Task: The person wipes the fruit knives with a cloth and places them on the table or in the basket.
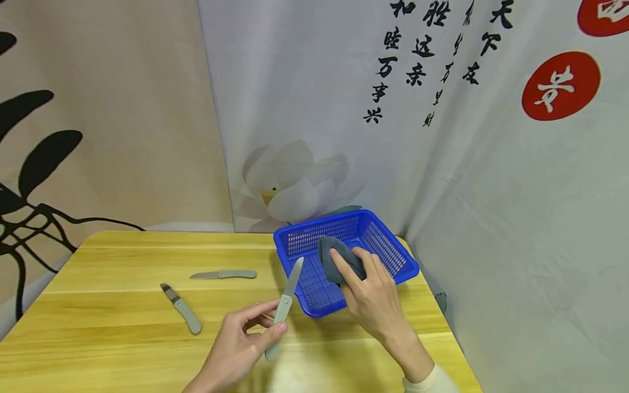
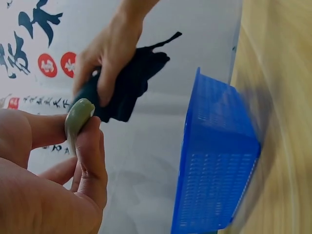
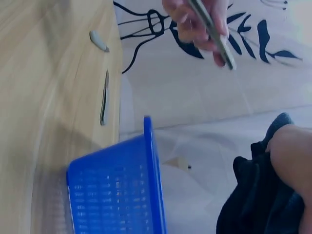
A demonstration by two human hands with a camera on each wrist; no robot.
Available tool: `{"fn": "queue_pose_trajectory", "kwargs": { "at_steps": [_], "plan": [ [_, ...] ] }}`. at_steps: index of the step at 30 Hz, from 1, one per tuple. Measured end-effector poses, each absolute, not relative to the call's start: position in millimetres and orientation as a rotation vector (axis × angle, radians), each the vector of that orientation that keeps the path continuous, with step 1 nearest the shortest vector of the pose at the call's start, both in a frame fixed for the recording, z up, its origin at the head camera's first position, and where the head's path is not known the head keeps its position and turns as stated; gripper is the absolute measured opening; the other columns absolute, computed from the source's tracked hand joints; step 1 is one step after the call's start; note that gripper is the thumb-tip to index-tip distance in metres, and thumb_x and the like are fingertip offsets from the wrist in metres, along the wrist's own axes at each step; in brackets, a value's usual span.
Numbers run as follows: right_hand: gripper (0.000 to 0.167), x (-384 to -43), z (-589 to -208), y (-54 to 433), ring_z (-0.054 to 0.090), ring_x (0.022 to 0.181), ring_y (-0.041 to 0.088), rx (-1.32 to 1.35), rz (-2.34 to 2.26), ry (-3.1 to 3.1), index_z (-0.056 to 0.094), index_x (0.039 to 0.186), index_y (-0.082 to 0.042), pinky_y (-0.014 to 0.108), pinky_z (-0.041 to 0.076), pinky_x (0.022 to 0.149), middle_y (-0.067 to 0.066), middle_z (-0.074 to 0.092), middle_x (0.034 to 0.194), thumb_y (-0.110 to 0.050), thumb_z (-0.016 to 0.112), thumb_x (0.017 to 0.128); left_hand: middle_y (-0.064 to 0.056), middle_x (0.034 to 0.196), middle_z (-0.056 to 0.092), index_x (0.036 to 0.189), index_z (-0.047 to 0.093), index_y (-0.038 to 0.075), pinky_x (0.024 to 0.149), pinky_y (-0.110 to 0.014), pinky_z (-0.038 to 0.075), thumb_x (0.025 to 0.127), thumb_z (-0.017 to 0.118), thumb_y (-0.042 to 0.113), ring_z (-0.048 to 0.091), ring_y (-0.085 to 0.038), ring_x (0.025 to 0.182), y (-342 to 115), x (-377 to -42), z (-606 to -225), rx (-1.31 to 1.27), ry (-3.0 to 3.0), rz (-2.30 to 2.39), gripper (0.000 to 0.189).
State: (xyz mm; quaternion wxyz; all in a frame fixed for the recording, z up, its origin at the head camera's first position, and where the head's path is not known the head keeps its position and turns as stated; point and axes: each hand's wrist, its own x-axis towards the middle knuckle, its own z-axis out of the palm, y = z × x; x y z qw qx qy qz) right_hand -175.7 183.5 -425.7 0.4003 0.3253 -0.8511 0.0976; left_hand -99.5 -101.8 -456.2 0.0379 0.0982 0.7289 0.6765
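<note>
My left hand [image 1: 241, 341] pinches the pale green handle of a knife [image 1: 284, 314] between thumb and fingers, its blade pointing up and away. The left wrist view shows the handle's rounded butt end [image 2: 79, 117] between thumb and fingertips. To the right of the blade and apart from it, my right hand [image 1: 375, 297] grips a bunched dark grey cloth [image 1: 336, 259] above a blue basket [image 1: 286, 248]. In the right wrist view the cloth [image 3: 258, 195] hangs in folds beside the hand, partly hidden by it.
A second knife [image 1: 223, 274] lies on the wooden table [image 1: 123, 256] left of the basket. Nearer lies a tool with a matching handle [image 1: 187, 315] and a short, partly dark metal head. A printed curtain [image 1: 304, 82] hangs behind the table and along its right side.
</note>
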Motion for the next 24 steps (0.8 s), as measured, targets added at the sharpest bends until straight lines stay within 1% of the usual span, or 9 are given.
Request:
{"fn": "queue_pose_trajectory", "kwargs": {
  "at_steps": [2,5,9,12,14,16,19,22,24],
  "plan": [
    [0.065,-170,-425,181,0.067,0.100,0.033,0.879,0.280,-2.135,0.067,0.157,-0.021,0.047,0.063,0.079,0.025,0.069,0.129,-0.008,0.069,0.093,-0.014,0.106,0.079,0.145,0.073,-0.001,0.083,-0.029,0.071,0.101,0.085,0.015,0.077,-0.009,0.098,-102,-100,-456,0.271,2.255,2.080,0.048],
    [0.064,-159,-426,172,0.066,0.100,0.030,0.985,0.278,-2.112,0.066,0.159,-0.020,0.043,0.063,0.081,0.022,0.069,0.129,-0.010,0.067,0.096,-0.014,0.106,0.078,0.146,0.072,-0.001,0.082,-0.029,0.071,0.101,0.086,0.015,0.077,-0.010,0.098,-102,-103,-455,0.248,2.247,2.096,0.050],
    [0.054,-145,-429,159,0.065,0.100,0.028,1.079,0.215,-2.100,0.064,0.160,-0.024,0.039,0.062,0.083,0.018,0.069,0.130,-0.016,0.056,0.107,-0.015,0.107,0.077,0.148,0.068,-0.007,0.082,-0.027,0.070,0.102,0.084,0.014,0.076,-0.010,0.098,-102,-104,-454,0.279,2.239,2.113,0.053],
    [0.050,-139,-432,151,0.065,0.100,0.027,1.120,0.170,-2.105,0.063,0.161,-0.026,0.037,0.062,0.085,0.016,0.069,0.131,-0.020,0.049,0.113,-0.015,0.112,0.078,0.146,0.072,-0.003,0.085,-0.025,0.070,0.102,0.084,0.014,0.075,-0.010,0.097,-101,-105,-453,0.284,2.241,2.116,0.049],
    [0.050,-136,-433,148,0.065,0.101,0.026,1.136,0.152,-2.115,0.062,0.161,-0.027,0.036,0.062,0.086,0.015,0.069,0.132,-0.021,0.050,0.114,-0.015,0.116,0.079,0.143,0.076,0.002,0.085,-0.025,0.069,0.102,0.085,0.014,0.075,-0.011,0.096,-100,-105,-453,0.275,2.250,2.110,0.043],
    [0.051,-134,-434,147,0.066,0.101,0.026,1.146,0.151,-2.128,0.062,0.162,-0.028,0.036,0.062,0.087,0.014,0.069,0.133,-0.022,0.055,0.112,-0.014,0.120,0.080,0.140,0.079,0.007,0.082,-0.026,0.069,0.102,0.084,0.014,0.074,-0.011,0.095,-99,-105,-453,0.279,2.254,2.105,0.039],
    [0.052,-133,-435,148,0.066,0.102,0.026,1.146,0.154,-2.143,0.062,0.162,-0.029,0.036,0.062,0.087,0.014,0.068,0.133,-0.022,0.059,0.110,-0.015,0.123,0.080,0.140,0.079,0.008,0.080,-0.026,0.069,0.103,0.083,0.014,0.072,-0.012,0.094,-99,-104,-453,0.299,2.273,2.089,0.037],
    [0.049,-135,-436,148,0.065,0.101,0.026,1.142,0.154,-2.143,0.063,0.161,-0.029,0.036,0.061,0.087,0.014,0.068,0.133,-0.023,0.056,0.112,-0.013,0.120,0.079,0.141,0.078,0.007,0.080,-0.026,0.068,0.103,0.083,0.015,0.072,-0.012,0.095,-98,-103,-452,0.294,2.280,2.079,0.039],
    [0.047,-136,-436,149,0.064,0.100,0.026,1.138,0.152,-2.139,0.063,0.161,-0.029,0.036,0.060,0.086,0.014,0.068,0.132,-0.024,0.052,0.115,-0.011,0.118,0.078,0.142,0.077,0.006,0.082,-0.025,0.068,0.103,0.083,0.015,0.072,-0.011,0.095,-98,-103,-452,0.290,2.288,2.074,0.040]
  ]
}}
